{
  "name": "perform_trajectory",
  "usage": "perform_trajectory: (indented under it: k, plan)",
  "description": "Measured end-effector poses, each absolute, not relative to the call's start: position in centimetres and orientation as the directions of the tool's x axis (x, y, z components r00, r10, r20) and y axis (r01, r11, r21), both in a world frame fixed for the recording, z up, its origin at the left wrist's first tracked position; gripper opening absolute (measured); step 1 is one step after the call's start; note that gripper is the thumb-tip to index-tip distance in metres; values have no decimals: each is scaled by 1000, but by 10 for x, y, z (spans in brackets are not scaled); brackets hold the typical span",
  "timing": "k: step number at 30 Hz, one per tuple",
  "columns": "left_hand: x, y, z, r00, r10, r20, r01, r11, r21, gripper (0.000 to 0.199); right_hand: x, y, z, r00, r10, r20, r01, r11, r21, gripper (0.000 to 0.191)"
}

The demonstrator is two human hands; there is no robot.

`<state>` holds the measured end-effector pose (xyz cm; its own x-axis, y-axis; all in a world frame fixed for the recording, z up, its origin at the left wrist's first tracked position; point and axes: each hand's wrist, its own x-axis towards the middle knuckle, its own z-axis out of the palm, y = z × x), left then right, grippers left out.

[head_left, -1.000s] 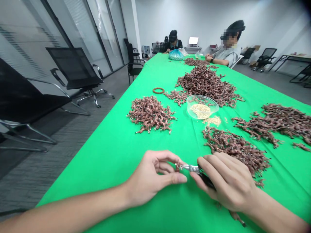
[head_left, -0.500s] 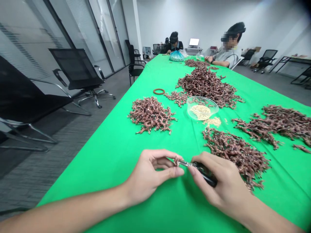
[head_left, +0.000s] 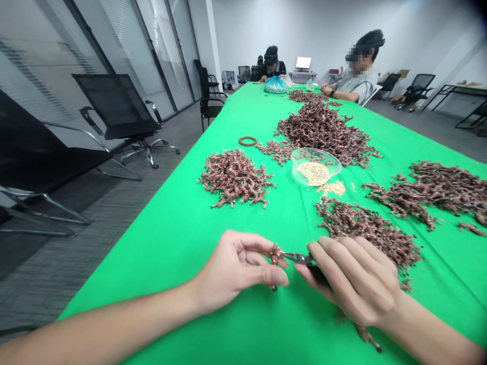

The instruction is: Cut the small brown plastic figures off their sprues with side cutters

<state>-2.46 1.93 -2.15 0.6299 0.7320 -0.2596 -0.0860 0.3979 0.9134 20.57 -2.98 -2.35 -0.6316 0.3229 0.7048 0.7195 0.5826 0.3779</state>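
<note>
Between thumb and fingers, my left hand [head_left: 243,268] pinches a small brown figure-like piece [head_left: 274,258]. My right hand [head_left: 353,279] is wrapped round black-handled pliers [head_left: 300,258], whose metal tips touch the piece. Most of the handle is hidden by my fingers. Under my right hand, part of another brown piece [head_left: 367,337] shows on the green cloth [head_left: 171,253]. A heap of brown pieces [head_left: 369,228] lies just behind my right hand, and a smaller heap [head_left: 234,177] lies beyond my left hand.
A clear bowl [head_left: 315,167] holds pale bits, with more spilled beside it. Behind it rises a large brown heap [head_left: 323,129]; another heap [head_left: 449,190] lies right. A brown ring [head_left: 247,141] and a blue bag [head_left: 276,85] are farther off. Two people sit at the table; chairs stand left.
My right hand has rolled over, its knuckles now covering more of the pliers. The piece in my left hand shows more fully and hangs lower. A brown piece now shows under my right hand.
</note>
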Motion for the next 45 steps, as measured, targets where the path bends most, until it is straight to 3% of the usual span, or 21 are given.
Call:
perform_trajectory:
  k: [16,20,24,29,34,40,45]
  plan:
    - [-25,18,-22,650,708,-276,-75,422,904,29,207,-32,-23,-690,237,684,669,569,479,34]
    - [-24,16,-20,608,739,-291,-19,380,925,35,199,-35,-26,-592,363,720,734,612,295,34]
    - [-23,15,-19,585,758,-288,19,342,939,37,192,-35,-24,-477,551,685,775,632,31,17]
    - [-23,16,-18,559,799,-220,47,234,971,37,192,-34,-24,-398,644,654,777,616,-134,14]
    - [-24,20,-19,553,828,-90,-48,140,989,32,196,-32,-23,-298,658,692,770,594,-233,18]
    - [-22,23,-19,619,778,-111,-208,298,931,45,194,-32,-25,-276,692,667,753,587,-298,15]
    - [-20,20,-14,662,729,-174,-270,448,852,36,191,-33,-29,-285,718,635,773,564,-291,16]
